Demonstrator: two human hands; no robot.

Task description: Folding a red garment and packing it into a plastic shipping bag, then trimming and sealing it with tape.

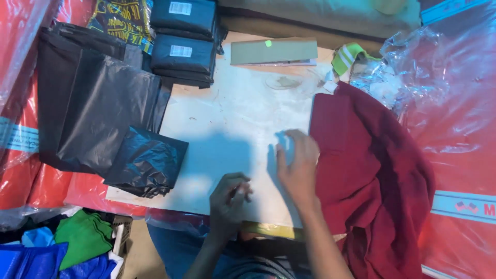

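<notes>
Maroon cloth (372, 165) lies crumpled on the right part of a white board (227, 124), spilling over its near right edge. Right hand (298, 165) rests flat at the cloth's left edge, fingers spread fairly wide, palm down, touching both cloth and board; it grips nothing. Left hand (227, 199) sits near the board's near edge, just left of the right hand, fingers curled narrow around something small and pale; what it is cannot be told.

Left of the board: a stack of flat black plastic bags (93, 103), with a crumpled dark bag (147, 163) on its near right corner, overlapping the board. Far left: two dark wrapped packets (183, 44) with white labels, stacked. Far centre: a flat grey-green cardboard piece (274, 51). Far right: a green-and-white striped band (345, 57) beside clear crinkled plastic film (429, 67). Red plastic sheeting (460, 155) lies at the right. Near left corner: green cloth (82, 235) and blue cloth (36, 258).
</notes>
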